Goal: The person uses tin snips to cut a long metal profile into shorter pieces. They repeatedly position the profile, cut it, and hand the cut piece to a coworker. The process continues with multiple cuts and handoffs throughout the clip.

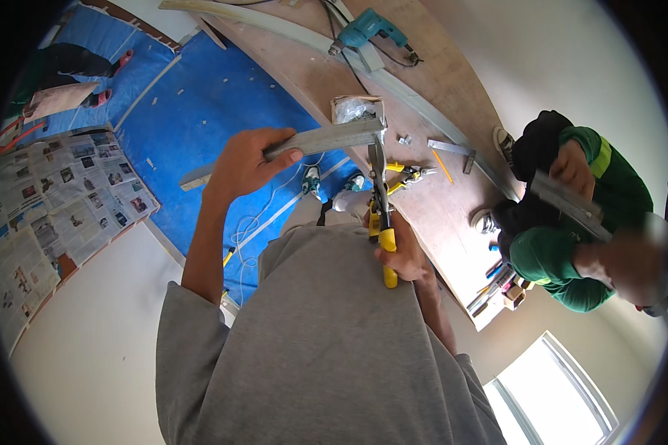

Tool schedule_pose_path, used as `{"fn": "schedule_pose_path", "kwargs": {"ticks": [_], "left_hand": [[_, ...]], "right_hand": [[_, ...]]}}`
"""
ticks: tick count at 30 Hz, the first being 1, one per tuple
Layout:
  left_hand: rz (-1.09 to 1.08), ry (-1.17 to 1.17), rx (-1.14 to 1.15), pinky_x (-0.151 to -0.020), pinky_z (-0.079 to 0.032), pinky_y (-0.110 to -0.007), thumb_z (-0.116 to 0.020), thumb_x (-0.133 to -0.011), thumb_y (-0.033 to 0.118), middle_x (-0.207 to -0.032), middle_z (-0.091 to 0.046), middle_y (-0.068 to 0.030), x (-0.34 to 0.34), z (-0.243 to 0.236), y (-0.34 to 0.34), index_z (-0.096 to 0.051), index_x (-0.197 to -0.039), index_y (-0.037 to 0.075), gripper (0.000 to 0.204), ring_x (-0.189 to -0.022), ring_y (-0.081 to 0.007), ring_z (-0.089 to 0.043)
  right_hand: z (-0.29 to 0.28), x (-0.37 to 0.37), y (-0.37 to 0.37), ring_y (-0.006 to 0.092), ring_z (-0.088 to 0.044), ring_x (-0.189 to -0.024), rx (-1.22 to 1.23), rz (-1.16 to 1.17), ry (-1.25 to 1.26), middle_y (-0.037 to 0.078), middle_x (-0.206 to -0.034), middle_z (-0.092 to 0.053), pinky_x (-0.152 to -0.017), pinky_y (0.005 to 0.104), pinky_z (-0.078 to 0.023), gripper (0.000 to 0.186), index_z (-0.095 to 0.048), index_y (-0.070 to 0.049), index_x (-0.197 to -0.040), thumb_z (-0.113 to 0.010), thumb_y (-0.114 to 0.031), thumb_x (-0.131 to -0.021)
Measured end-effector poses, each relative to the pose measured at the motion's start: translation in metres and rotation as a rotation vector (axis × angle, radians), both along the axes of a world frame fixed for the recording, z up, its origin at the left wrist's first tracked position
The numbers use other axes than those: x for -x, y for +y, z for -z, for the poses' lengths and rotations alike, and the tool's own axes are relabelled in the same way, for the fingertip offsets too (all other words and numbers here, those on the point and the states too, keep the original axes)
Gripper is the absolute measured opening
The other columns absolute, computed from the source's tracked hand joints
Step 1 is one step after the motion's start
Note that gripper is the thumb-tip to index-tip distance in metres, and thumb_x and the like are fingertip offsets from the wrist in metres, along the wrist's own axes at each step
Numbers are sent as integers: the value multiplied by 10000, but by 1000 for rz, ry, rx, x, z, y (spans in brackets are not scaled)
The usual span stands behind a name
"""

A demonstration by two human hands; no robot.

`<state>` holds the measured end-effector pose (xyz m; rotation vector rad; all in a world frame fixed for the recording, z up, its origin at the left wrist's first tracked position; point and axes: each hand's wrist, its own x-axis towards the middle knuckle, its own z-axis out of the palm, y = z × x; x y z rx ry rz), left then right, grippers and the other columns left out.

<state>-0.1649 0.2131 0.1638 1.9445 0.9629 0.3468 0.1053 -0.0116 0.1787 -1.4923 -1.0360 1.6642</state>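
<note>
My left hand (pixel 249 162) is closed around a length of galvanized metal channel (pixel 326 136), which slants up to the right in front of me. In my right hand (pixel 406 248) is a pair of tin snips (pixel 387 236) with yellow grips, pointing upward. Their dark blades (pixel 378 159) are at the channel's right end, where a short flap of metal stands up. Whether the blades bite into the metal I cannot tell. Just right of them, a second pair of yellow-handled snips (pixel 406 174) lies on a wooden board.
On the wooden board (pixel 441 211) lie a metal square (pixel 453 150), an orange pencil (pixel 442 167), a small box with clear plastic (pixel 355 110) and a teal power drill (pixel 369 32). A person in green (pixel 601 200) works at the right. Blue sheeting (pixel 223 96) covers the floor, with a white cord.
</note>
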Motion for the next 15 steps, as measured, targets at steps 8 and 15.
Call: {"fn": "schedule_pose_path", "kwargs": {"ticks": [8, 15], "left_hand": [[-32, -3, 52, -705, -522, -391, -711, -916, 521, -886, -730, -181, 5, 2, -5, -744, -1172, 28, 556, -752, -316, -687], [-26, 9, 33, -695, -517, -399, -703, -917, 536, -869, -726, -180, 8, 3, -9, -745, -1163, 16, 577, -739, -312, -683]], "right_hand": [[9, -3, -6, 257, -535, -1159, -1, -27, -19, 139, -1193, -557, -1049, 410, -423, 743, -437, 14, -1406, -665, -128, -713], [9, 1, -7, 240, -525, -1157, 14, -17, 27, 124, -1201, -542, -1054, 400, -413, 725, -437, 6, -1404, -668, -120, -729]]}}
